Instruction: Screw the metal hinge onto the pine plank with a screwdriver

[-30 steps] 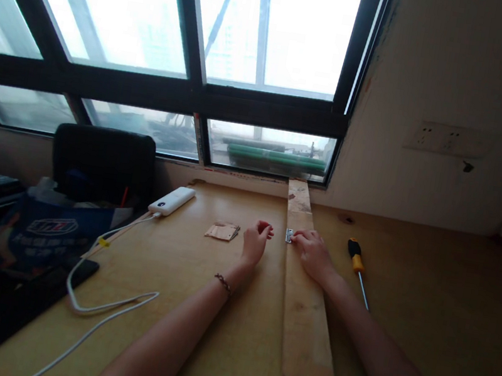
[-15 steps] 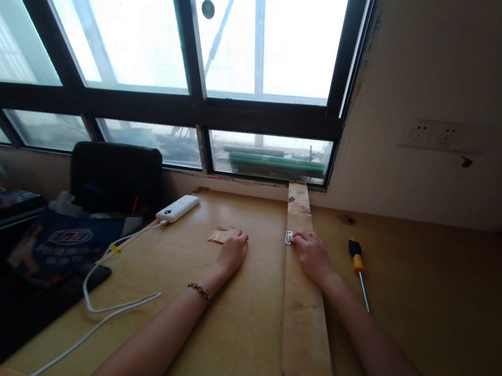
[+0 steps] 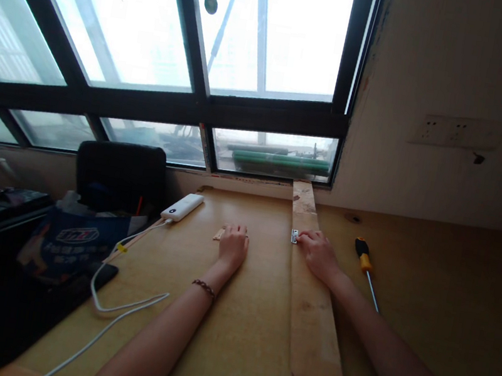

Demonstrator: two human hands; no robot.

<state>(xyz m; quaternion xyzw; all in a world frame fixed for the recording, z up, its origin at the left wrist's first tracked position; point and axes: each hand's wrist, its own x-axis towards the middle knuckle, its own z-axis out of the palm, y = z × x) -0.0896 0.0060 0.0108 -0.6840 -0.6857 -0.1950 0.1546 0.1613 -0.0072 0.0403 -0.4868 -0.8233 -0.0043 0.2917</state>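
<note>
A long wooden board (image 3: pixel 317 326) lies on the tabletop, its far end at the window wall. A small metal hinge-like plate (image 3: pixel 294 237) sits at the board's left edge. My right hand (image 3: pixel 316 254) rests on the board, thumb and fingertips closed on the plate's right side. To the left, my left hand (image 3: pixel 232 247) is over a small light brown piece (image 3: pixel 218 234) on the table and covers most of it; its fingers are bent down, and what they grip is hidden. A screwdriver (image 3: pixel 364 261) with a black and yellow handle lies right of the board.
A white power bank (image 3: pixel 182 208) with a white cable (image 3: pixel 98 335) lies along the table's left side. Beyond that edge stand a black chair (image 3: pixel 119 177) and a blue bag (image 3: pixel 75 243). The window and wall bound the table (image 3: pixel 233 363) at the back.
My left hand has moved over the small brown piece and now hides more of it. My right hand stays at the metal plate. The whole view has shifted slightly.
</note>
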